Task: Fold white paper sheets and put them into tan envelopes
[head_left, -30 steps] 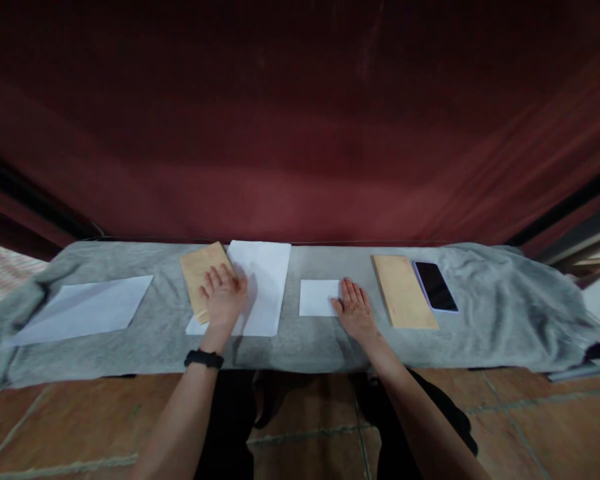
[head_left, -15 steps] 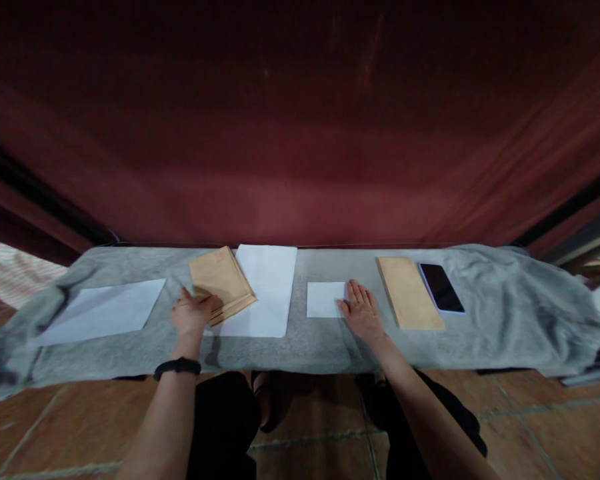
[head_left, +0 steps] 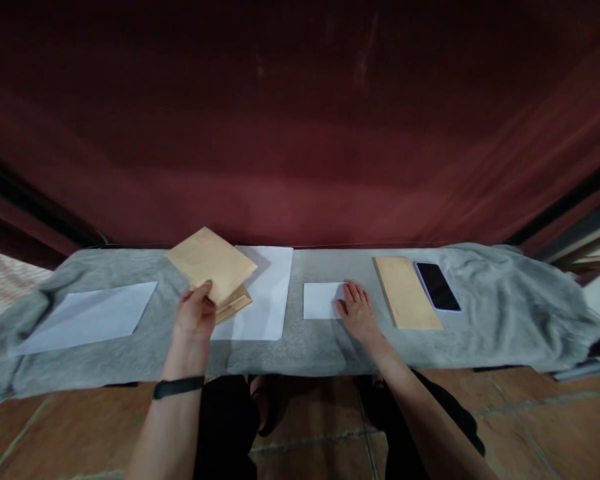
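Note:
My left hand (head_left: 196, 312) pinches the near corner of a tan paper envelope (head_left: 213, 262), raised and tilted above the bench. Beneath it, more tan envelopes (head_left: 235, 304) lie in a stack, partly hidden, on white paper sheets (head_left: 270, 293). My right hand (head_left: 359, 309) rests flat with fingers outstretched, its fingertips over the right edge of a small white paper rectangle (head_left: 321, 301). To the right of that hand lies a tan stack of envelopes (head_left: 409, 293).
A grey cloth (head_left: 290, 357) covers the narrow bench. A phone (head_left: 438, 287) in a purple case lies beside the right stack. Another white sheet (head_left: 93, 317) is at the far left. A dark red upright surface (head_left: 300, 187) stands behind the bench.
My left hand has closed on the top envelope and lifted it off the left stack. My right hand has stayed on the small white paper.

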A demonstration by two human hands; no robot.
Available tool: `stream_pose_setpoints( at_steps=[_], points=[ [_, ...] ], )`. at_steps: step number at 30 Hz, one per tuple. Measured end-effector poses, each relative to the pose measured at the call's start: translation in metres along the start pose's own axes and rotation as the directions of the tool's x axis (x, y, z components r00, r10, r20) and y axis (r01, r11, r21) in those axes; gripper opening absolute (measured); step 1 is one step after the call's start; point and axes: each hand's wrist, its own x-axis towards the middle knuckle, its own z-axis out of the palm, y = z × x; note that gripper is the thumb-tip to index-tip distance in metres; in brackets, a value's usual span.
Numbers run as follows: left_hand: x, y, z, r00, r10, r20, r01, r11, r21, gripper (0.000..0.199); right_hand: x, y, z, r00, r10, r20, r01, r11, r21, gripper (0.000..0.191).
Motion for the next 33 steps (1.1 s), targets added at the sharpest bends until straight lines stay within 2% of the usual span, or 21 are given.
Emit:
stream_pose_setpoints(
  at_steps=[2, 3, 5, 7, 9, 12, 14, 16, 18, 20, 23, 25, 28, 31, 33],
  points=[
    [-0.020, -0.010, 0.022, 0.990, -0.066, 0.127, 0.069, 0.997, -0.018, 0.035, 0.002, -0.007, -0.005, 1.000, -0.006, -0.008, 0.008, 0.988, 0.157, 0.057],
    [-0.032, -0.017, 0.034, 0.957, -0.141, 0.254, 0.152, 0.988, -0.025, 0.039, 0.003, -0.010, -0.007, 1.000, -0.001, -0.006, 0.003, 0.966, 0.260, 0.057],
    [-0.058, -0.033, 0.057, 0.895, -0.190, 0.405, 0.215, 0.976, -0.018, 0.042, 0.004, -0.019, -0.010, 0.999, 0.037, 0.032, -0.048, 0.872, 0.487, 0.058],
    [-0.084, -0.048, 0.077, 0.864, -0.166, 0.476, 0.181, 0.983, 0.013, 0.039, 0.004, -0.027, -0.011, 0.989, 0.100, 0.109, -0.148, 0.712, 0.686, 0.059],
    [-0.108, -0.061, 0.092, 0.844, -0.102, 0.526, 0.098, 0.995, 0.036, 0.032, 0.005, -0.034, -0.011, 0.971, 0.152, 0.186, -0.238, 0.511, 0.826, 0.061],
    [-0.131, -0.075, 0.106, 0.777, -0.091, 0.622, 0.030, 0.994, 0.108, 0.035, 0.009, -0.040, -0.013, 0.953, 0.170, 0.251, -0.287, 0.242, 0.927, 0.062],
    [-0.138, -0.081, 0.109, 0.740, -0.098, 0.665, -0.009, 0.988, 0.156, 0.035, 0.013, -0.041, -0.015, 0.952, 0.151, 0.265, -0.284, 0.129, 0.950, 0.055],
    [-0.139, -0.086, 0.111, 0.748, -0.054, 0.662, -0.098, 0.977, 0.191, 0.032, 0.016, -0.040, -0.018, 0.956, 0.135, 0.259, -0.272, 0.089, 0.958, 0.048],
    [-0.139, -0.090, 0.112, 0.760, 0.020, 0.650, -0.219, 0.949, 0.227, 0.030, 0.018, -0.037, -0.018, 0.962, 0.138, 0.235, -0.253, 0.132, 0.958, 0.041],
    [-0.139, -0.093, 0.113, 0.750, 0.072, 0.658, -0.320, 0.910, 0.265, 0.029, 0.019, -0.034, -0.016, 0.966, 0.156, 0.205, -0.234, 0.202, 0.951, 0.033],
    [-0.144, -0.095, 0.116, 0.733, 0.082, 0.675, -0.348, 0.898, 0.269, 0.024, 0.020, -0.029, -0.012, 0.963, 0.210, 0.171, -0.219, 0.230, 0.948, 0.022],
    [-0.147, -0.094, 0.118, 0.730, 0.020, 0.684, -0.242, 0.943, 0.230, 0.024, 0.022, -0.027, -0.011, 0.957, 0.239, 0.167, -0.220, 0.215, 0.952, 0.016],
    [-0.147, -0.089, 0.119, 0.739, -0.118, 0.663, 0.052, 0.992, 0.119, 0.031, 0.023, -0.026, -0.017, 0.952, 0.244, 0.187, -0.233, 0.177, 0.956, 0.021],
    [-0.142, -0.084, 0.117, 0.726, -0.262, 0.635, 0.335, 0.942, 0.006, 0.038, 0.024, -0.027, -0.028, 0.946, 0.222, 0.235, -0.258, 0.079, 0.963, 0.031],
    [-0.139, -0.083, 0.115, 0.684, -0.352, 0.639, 0.466, 0.885, -0.011, 0.038, 0.024, -0.027, -0.037, 0.939, 0.199, 0.281, -0.280, -0.031, 0.959, 0.036]
  ],
)
